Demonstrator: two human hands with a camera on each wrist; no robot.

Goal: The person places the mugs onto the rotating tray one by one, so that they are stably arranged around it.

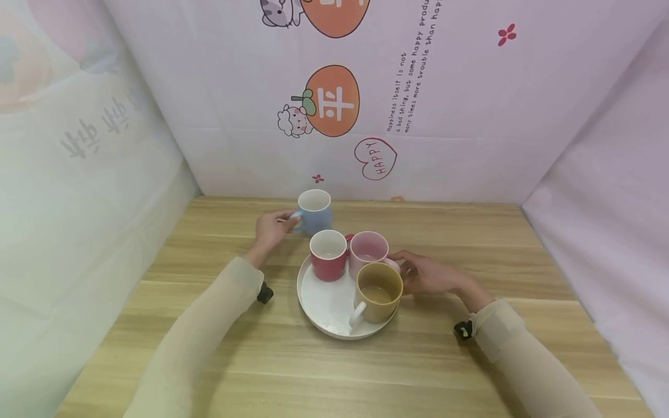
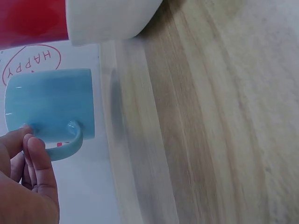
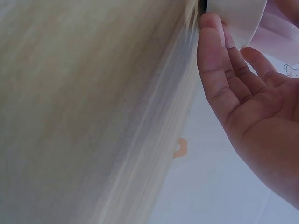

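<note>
My left hand (image 1: pixel 272 231) pinches the handle of a light blue mug (image 1: pixel 316 219) behind the tray. In the left wrist view the mug is upright, held a little above the wood, with a soft shadow beyond its base. A round white tray (image 1: pixel 325 307) carries a red mug (image 1: pixel 328 268), a pink mug (image 1: pixel 360 264) and a mustard mug (image 1: pixel 384 306) with a white handle. At the tray's right edge, my right hand (image 1: pixel 425 274) grips the rim beside the pink mug, its fingers (image 3: pixel 212 70) bent against the tray's outer side.
All this stands on a wood-grain table (image 1: pixel 251 360). A white printed cloth (image 1: pixel 230 104) hangs along the back edge, and pale cloths close off the left and right sides. A dark wrist strap (image 1: pixel 265 293) sits on the left sleeve, another (image 1: pixel 463 330) on the right.
</note>
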